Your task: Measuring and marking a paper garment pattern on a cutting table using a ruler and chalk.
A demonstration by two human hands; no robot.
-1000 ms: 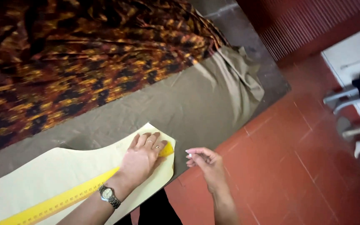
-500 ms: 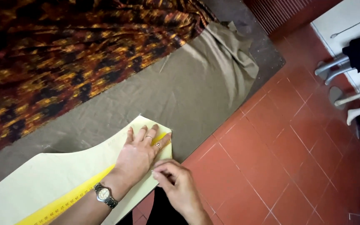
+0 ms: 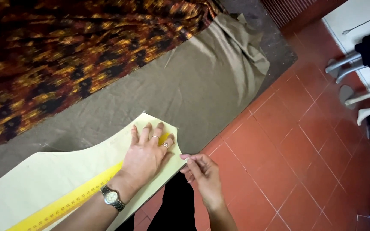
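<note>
My left hand lies flat, fingers spread, on the end of a yellow ruler. The ruler runs along a pale yellow paper pattern, which rests on olive-grey cloth. That hand wears rings, and a wristwatch sits on its wrist. My right hand is at the pattern's right corner. Its fingertips are pinched together on a small white piece that looks like chalk, touching the paper's edge.
A brown and orange patterned fabric covers the far side of the grey cloth. Red floor tiles spread to the right. White plastic chair legs stand at the upper right. My dark trousers show below the pattern.
My right hand has come in from the floor side to the pattern's corner. My left hand stays pressed on the ruler. The view has shifted slightly.
</note>
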